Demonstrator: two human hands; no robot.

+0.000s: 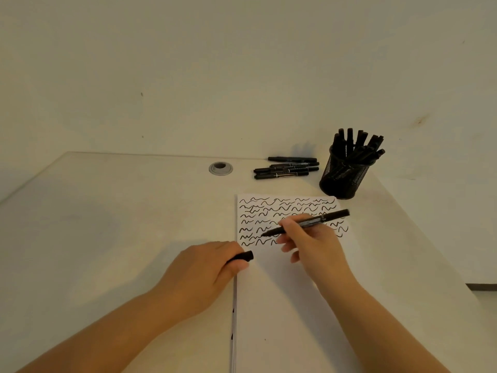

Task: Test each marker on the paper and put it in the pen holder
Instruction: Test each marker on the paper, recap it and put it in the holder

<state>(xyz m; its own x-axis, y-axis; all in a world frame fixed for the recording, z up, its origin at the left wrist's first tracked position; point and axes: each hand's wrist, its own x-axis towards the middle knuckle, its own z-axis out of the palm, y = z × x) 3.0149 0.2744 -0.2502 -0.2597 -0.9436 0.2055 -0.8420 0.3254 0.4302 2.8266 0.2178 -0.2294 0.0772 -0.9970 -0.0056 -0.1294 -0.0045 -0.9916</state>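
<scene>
The left hand (204,273) grips a black cap (243,256) at the edge of the paper (282,292). Just beyond, the right hand (312,243) pinches an uncapped marker (306,223), tip over the squiggles. Farther off lie loose markers (286,168); right of them stands the pen holder (343,176), full of markers.

There is one view only, from a wide-angle camera worn on the person's head, looking forward and down over both forearms at the counter (113,238), with the wall filling the upper half. It sits close above the left hand (204,267) and right hand (312,243); the pen holder (343,176) stands beyond the right hand, near the counter's far edge.
</scene>
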